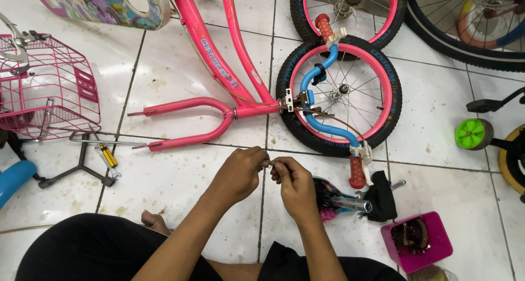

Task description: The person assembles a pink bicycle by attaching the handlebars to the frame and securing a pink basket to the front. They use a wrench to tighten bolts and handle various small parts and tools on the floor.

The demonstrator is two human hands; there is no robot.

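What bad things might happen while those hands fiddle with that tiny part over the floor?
1. The left hand and right hand pinch a tiny part, too small to identify; if dropped, it may roll away across the tiled floor.
2. The bare foot rests near the screwdriver and the black stand; moving carelessly might hurt it.
3. The thin cable trails over the small wheel, so a tug might snag it.

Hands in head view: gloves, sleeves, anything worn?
Both hands are bare: left hand, right hand. No gloves, rings, watch or bands show. Both forearms are uncovered up to the bottom edge of the picture, so no sleeves are visible. Below them, black clothing covers the person's lap.
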